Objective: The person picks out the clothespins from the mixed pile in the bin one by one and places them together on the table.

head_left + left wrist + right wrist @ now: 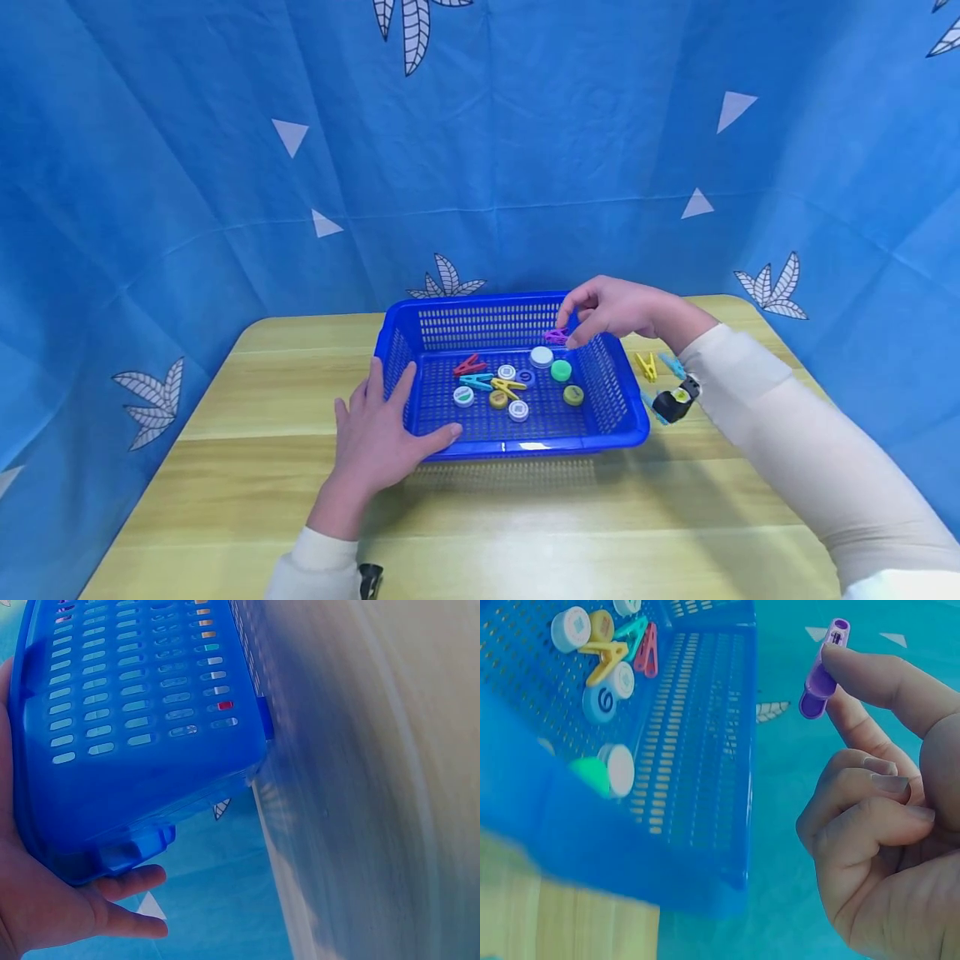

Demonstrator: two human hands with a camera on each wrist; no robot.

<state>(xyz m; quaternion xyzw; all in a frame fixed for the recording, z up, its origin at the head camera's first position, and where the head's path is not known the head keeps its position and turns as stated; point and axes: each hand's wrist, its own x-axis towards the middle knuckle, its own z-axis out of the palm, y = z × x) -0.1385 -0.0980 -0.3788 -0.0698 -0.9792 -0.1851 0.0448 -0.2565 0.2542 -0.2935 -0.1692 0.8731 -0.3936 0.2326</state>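
Observation:
My right hand (611, 308) is above the right side of a blue plastic basket (517, 450). Between thumb and index finger it pinches a small purple clothespin (821, 679), while the other fingers curl toward the palm. My left hand (378, 433) rests at the basket's front left corner with its fingers spread, the thumb along the front rim. Inside the basket lie a red clothespin (469, 364), a light blue clothespin (476, 382), a yellow clothespin (508, 387) and several bottle caps, including a green cap (561, 371) and a large white cap (541, 357).
On the wooden table (285, 400), to the right of the basket, lie another yellow clothespin (646, 367) and blue clothespins (672, 364), partly behind the right wrist's camera (675, 404). A blue patterned curtain (525, 150) hangs close behind the table.

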